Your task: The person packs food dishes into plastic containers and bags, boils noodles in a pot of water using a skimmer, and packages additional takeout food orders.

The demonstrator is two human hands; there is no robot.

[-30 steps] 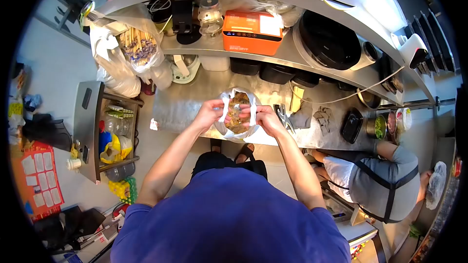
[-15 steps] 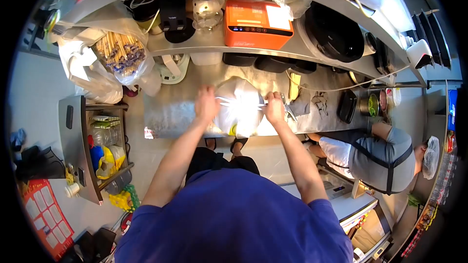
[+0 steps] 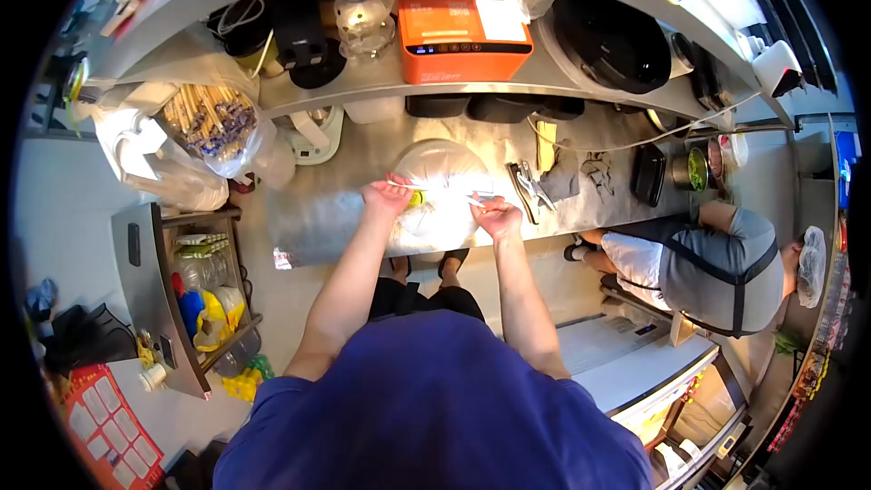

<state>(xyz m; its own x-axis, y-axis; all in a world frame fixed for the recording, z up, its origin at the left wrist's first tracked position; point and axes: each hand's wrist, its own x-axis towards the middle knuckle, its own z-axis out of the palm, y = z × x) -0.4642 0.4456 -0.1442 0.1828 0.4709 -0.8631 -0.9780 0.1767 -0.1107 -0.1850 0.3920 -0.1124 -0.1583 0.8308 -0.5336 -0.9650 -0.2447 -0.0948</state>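
A round, whitish, translucent plastic bag (image 3: 443, 161) lies on the steel counter in front of me, its middle washed out by glare. My left hand (image 3: 387, 197) is closed at its left side, pinching a thin white end of the bag. On the right, my right hand (image 3: 497, 216) has its fingers closed on another white end. The two ends stretch toward the bright middle, where I cannot make out whether they cross. A small yellow patch (image 3: 416, 199) shows at the bag, beside my left fingers. What the bag contains is hidden.
Right of the bag lie tongs (image 3: 535, 186), a grey cloth (image 3: 564, 174) and a black tray (image 3: 648, 175). Above, a shelf holds an orange box (image 3: 465, 36) and a black pan (image 3: 612, 41). A person in grey (image 3: 717, 259) bends at the right.
Both hands have come nearer my body; the right has turned and moved inward. The white ends now lie lower across the bag, and the yellow patch has shifted left and up.
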